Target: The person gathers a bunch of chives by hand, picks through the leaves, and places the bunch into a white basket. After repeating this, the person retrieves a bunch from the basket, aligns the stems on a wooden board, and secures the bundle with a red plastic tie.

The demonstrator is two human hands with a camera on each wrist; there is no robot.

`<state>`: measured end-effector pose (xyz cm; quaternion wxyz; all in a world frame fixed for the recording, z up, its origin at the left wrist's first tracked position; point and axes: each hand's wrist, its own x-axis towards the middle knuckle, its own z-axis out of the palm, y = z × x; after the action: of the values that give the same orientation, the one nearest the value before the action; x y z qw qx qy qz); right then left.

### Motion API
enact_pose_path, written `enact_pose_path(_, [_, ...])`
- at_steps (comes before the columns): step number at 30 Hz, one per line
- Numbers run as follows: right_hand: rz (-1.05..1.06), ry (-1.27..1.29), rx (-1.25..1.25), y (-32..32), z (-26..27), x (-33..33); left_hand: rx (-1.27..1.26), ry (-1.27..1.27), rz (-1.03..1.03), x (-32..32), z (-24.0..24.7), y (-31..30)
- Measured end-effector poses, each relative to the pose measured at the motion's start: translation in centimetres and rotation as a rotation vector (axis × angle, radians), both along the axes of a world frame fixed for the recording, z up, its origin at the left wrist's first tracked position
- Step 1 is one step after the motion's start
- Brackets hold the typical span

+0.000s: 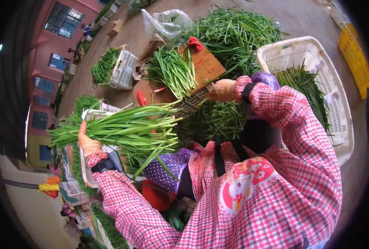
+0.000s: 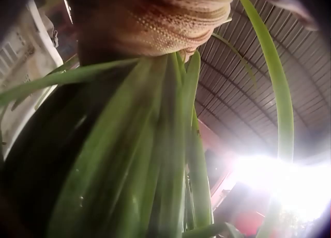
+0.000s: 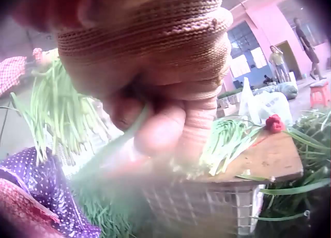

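My left hand (image 1: 89, 140) holds a thick bunch of garlic chives (image 1: 130, 126), pale cut ends to the right, leafy tips to the left. In the left wrist view, broad green leaves (image 2: 150, 145) hang below the beige knit covering of the hand (image 2: 170, 21). My right hand (image 1: 223, 90) is at the near right corner of a wooden board (image 1: 209, 66). Its fingers (image 3: 163, 129) are curled in the right wrist view, pinching a blurred green leaf (image 3: 132, 132). A second bunch of chives (image 1: 174, 72) lies on the board.
The board rests on a plastic crate (image 1: 192, 103). A red cloth (image 1: 195, 43) lies at its far edge. Beyond is a large chive heap (image 1: 238, 33). A white basket (image 1: 338, 97) with chives stands right; another crate (image 1: 124, 68) stands left. Purple dotted fabric (image 1: 163, 166) covers my knee.
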<state>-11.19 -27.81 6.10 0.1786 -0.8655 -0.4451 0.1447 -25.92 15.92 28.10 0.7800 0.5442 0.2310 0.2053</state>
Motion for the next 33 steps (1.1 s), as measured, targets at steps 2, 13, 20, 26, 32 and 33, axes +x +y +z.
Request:
enact_pose_path(2, [-0.014,-0.014,-0.103,-0.5,1.7,-0.4,-0.037,-0.028,0.036,-0.3,-0.5,2.1])
enact_pose_path(13, [-0.069,0.438,0.326,8.5,7.4,-7.2,-0.135,0.037,0.296,-0.5,-2.3,4.0])
enact_pose_path(20, [-0.333,1.357,0.798,16.9,3.7,-9.3,-0.110,0.088,0.367,0.8,-2.7,3.3])
enact_pose_path(26, [-0.244,1.495,0.754,16.8,2.6,-7.6,-0.127,0.077,0.376,1.5,-3.9,4.8])
enact_pose_path(32, [0.053,0.683,0.097,10.0,-2.4,-2.6,-0.106,0.088,0.376,1.3,-4.5,5.7])
enact_pose_path(33, [0.182,0.253,-0.051,9.2,-2.4,-2.1,-0.101,0.089,0.386,1.2,-4.4,5.6])
